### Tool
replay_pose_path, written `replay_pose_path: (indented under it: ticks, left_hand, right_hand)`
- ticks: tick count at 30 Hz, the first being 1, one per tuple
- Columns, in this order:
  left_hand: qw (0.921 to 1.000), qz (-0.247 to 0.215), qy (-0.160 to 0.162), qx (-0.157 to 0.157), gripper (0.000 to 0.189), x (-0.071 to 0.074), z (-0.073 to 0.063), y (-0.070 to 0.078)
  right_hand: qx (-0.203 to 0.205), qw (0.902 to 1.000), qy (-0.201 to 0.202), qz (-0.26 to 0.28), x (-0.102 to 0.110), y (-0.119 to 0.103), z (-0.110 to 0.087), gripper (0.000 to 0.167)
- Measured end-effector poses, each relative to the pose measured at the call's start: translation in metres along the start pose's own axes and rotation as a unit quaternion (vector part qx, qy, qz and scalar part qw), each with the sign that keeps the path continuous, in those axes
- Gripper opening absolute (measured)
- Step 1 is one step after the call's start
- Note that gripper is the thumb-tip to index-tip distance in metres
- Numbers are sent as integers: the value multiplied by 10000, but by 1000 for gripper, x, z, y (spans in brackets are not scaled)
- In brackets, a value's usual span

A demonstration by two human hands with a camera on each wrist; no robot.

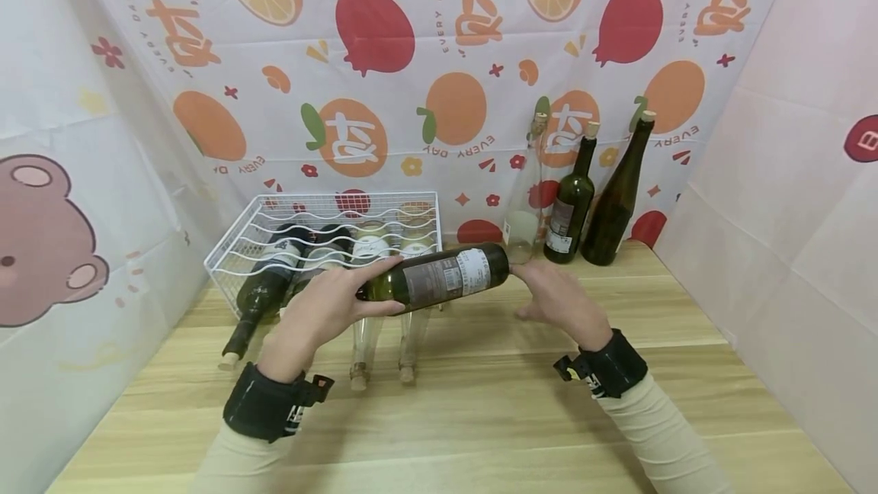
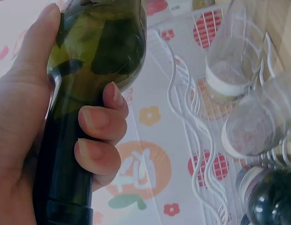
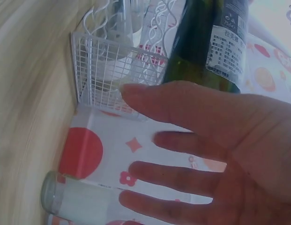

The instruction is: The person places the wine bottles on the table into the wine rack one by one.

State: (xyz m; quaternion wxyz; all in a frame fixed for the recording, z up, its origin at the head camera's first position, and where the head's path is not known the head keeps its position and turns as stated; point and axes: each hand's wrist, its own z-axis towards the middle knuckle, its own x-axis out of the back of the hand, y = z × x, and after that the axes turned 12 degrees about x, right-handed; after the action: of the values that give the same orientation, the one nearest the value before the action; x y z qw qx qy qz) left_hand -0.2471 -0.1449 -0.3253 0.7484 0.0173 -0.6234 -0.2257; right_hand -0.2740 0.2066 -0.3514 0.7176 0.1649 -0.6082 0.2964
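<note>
A dark green wine bottle (image 1: 439, 277) with a white and grey label hangs level above the wooden table (image 1: 480, 402). My left hand (image 1: 332, 303) grips its shoulder and neck; in the left wrist view the fingers (image 2: 98, 124) curl round the green glass (image 2: 89, 51). At the bottle's base, my right hand (image 1: 555, 296) is flat with its fingers straight and spread. Seen from the right wrist, the palm (image 3: 206, 159) sits just short of the bottle (image 3: 211, 42). I cannot tell whether it touches.
A white wire rack (image 1: 233, 238) behind the held bottle holds several lying bottles, necks (image 1: 360, 360) pointing toward me. A clear bottle (image 1: 531, 189), a dark green one (image 1: 572, 204) and a brown one (image 1: 617, 197) stand at the back right. Printed cloth walls close in three sides.
</note>
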Motion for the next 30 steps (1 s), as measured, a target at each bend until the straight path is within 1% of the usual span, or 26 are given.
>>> replay_pose_path:
  ticks: [2, 5, 7, 9, 12, 14, 16, 18, 21, 22, 23, 27, 30]
  left_hand:
    - [9999, 64, 107, -43, 76, 4, -1, -3]
    - [9993, 176, 306, -135, 75, 9, -2, -8]
    - [9990, 253, 367, -98, 75, 13, -3, -12]
    - [9988, 263, 416, -32, 74, 16, -5, -16]
    - [9990, 185, 383, 161, 75, 22, -7, -20]
    - [9987, 141, 431, 229, 75, 26, -8, -24]
    - [9983, 133, 512, 263, 75, 31, -9, -27]
    - [9976, 167, 634, 235, 75, 35, -10, -30]
    - [9963, 177, 825, 155, 73, 40, -11, -35]
    - [9965, 152, 811, 161, 74, 42, -11, -37]
    - [9961, 132, 865, 142, 73, 43, -12, -39]
    - [9958, 66, 868, 276, 74, 47, -16, -47]
    - [9949, 150, 914, 398, 76, 51, -17, -56]
  right_hand:
    - [44, 9998, -201, 42, -1, -2, 1, 66]
    - [60, 9980, -578, 262, -3, -4, 1, 61]
    - [135, 9955, -833, 436, -5, -5, 2, 58]
    - [322, 9910, -1141, 622, -6, -5, 2, 54]
    - [630, 9810, -1596, 909, -8, -6, 0, 48]
    - [826, 9754, -1782, 997, -10, -6, -1, 46]
    - [928, 9732, -1830, 1040, -11, -6, -2, 45]
    - [981, 9730, -1812, 1038, -13, -6, -2, 44]
    - [977, 9732, -1790, 1064, -14, -6, -2, 43]
    - [967, 9731, -1796, 1067, -14, -6, -2, 43]
    - [954, 9730, -1807, 1070, -14, -6, -2, 43]
    - [868, 9729, -1874, 1037, -15, -6, -2, 44]
    - [756, 9723, -1938, 1065, -16, -6, -2, 44]
